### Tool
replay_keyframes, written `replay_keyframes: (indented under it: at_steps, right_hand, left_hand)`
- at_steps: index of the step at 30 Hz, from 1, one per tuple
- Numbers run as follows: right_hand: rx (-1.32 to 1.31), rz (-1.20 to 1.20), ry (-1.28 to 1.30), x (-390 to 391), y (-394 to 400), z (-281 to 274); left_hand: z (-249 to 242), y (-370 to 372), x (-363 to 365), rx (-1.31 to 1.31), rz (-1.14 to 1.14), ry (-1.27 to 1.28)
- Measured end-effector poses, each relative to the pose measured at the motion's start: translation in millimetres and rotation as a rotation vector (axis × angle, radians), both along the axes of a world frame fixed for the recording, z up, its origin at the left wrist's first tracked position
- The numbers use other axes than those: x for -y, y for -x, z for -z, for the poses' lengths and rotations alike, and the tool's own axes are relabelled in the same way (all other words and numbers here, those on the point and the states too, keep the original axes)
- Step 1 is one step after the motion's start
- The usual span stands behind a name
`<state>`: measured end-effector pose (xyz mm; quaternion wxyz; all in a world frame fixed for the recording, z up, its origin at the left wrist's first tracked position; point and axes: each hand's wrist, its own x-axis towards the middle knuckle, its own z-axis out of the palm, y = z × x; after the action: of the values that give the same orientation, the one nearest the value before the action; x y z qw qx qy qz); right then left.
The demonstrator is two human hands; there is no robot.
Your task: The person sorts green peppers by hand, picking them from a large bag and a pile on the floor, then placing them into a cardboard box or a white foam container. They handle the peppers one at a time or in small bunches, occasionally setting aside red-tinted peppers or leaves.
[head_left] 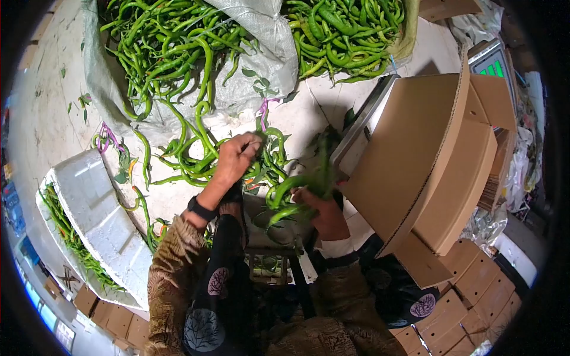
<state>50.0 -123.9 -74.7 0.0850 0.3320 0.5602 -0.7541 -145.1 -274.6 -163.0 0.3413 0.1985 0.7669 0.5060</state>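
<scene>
My right hand (325, 215) is closed around a bunch of long green chili peppers (288, 188), partly smeared by motion, beside the open cardboard box (398, 136). My left hand (238, 155) is over the loose chili peppers (193, 169) spread on the pale floor, its fingers curled in. What those fingers hold, if anything, is hidden. A white woven sack (276, 44) lies open in front of me, full of green chili peppers (172, 47) that spill toward my hands. A dark watch (200, 209) is on my left wrist.
A second sack (411, 29) of green peppers stands at the top. The cardboard box rests on a scale with a green-lit display (491, 70). At left is a white foam box (98, 207) with peppers beside it. Flattened cartons (475, 285) lie at lower right.
</scene>
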Motion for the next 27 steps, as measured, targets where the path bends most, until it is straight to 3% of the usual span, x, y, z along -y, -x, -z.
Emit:
replay_keyframes:
  at_steps: [1, 2, 4, 5, 8, 10, 14, 16, 17, 20, 21, 23, 25, 27]
  right_hand:
    - [-0.034, 0.119, -0.001, 2, -8, 7]
    - [-0.031, 0.119, -0.002, 1, -15, 10]
    - [-0.01, 0.355, 0.232, 0, -17, 11]
    - [-0.01, 0.354, 0.229, 0, -19, 14]
    - [-0.001, 0.46, 0.098, 2, -17, 11]
    - [0.167, 0.484, -0.208, 1, -3, -11]
    - [0.266, 0.424, -0.408, 6, -4, -10]
    - [0.174, 0.39, -0.462, 6, -9, 1]
    - [0.178, 0.39, -0.457, 8, -10, 1]
    - [0.134, 0.305, -0.514, 13, -4, -2]
    - [0.216, 0.306, -0.432, 13, 2, -6]
    - [0.294, 0.308, -0.355, 15, 11, -10]
    - [0.141, 0.361, -0.208, 17, 17, -14]
    - [0.164, 0.392, -0.152, 18, 24, -27]
  left_hand:
    - [12, -2, -3, -0.253, 0.011, -0.018]
    - [24, -6, -7, -0.25, 0.01, -0.019]
    - [37, -12, -20, -0.515, 0.059, 0.297]
    - [44, -13, -24, -0.63, 0.064, 0.328]
    - [42, -20, -29, -0.659, 0.151, 0.475]
    - [42, -21, -27, -0.699, 0.178, 0.516]
    - [45, -6, -11, -0.404, -0.127, 0.246]
    - [29, 8, 1, 0.049, -0.278, 0.054]
    - [23, 14, 1, 0.159, -0.361, -0.177]
    - [-20, 18, 8, 0.469, -0.499, -0.312]
    - [-31, 14, 8, 0.466, -0.499, -0.313]
    - [-47, 3, 6, 0.876, -0.541, -0.391]
    - [-44, -10, 11, 0.957, -0.507, -0.496]
    - [-43, -18, 12, 0.989, -0.537, -0.511]
